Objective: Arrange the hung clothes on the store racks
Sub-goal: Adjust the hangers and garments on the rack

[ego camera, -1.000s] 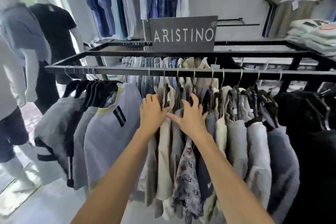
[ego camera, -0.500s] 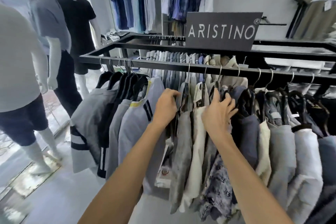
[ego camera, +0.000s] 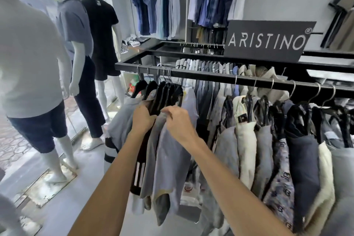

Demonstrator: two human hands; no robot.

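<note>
Both hands work the leftmost bunch of shirts (ego camera: 168, 151) hanging on the front rail (ego camera: 220, 79). The left hand (ego camera: 142, 119) holds the shoulders near the black hangers (ego camera: 164, 92); the right hand (ego camera: 179, 122) pinches grey fabric, its grip clamped, probably to space the garments evenly. The sign (ego camera: 268, 41) reads "ARISTINO".

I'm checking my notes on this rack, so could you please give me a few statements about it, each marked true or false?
1. Both hands, left hand and right hand, are at the grey shirts at the rack's left end. True.
2. The brand sign lies on the floor. False: it stands on top of the rack.
3. Mannequins stand left of the rack. True.
4. The hangers at the left end are white. False: they are black.
</note>
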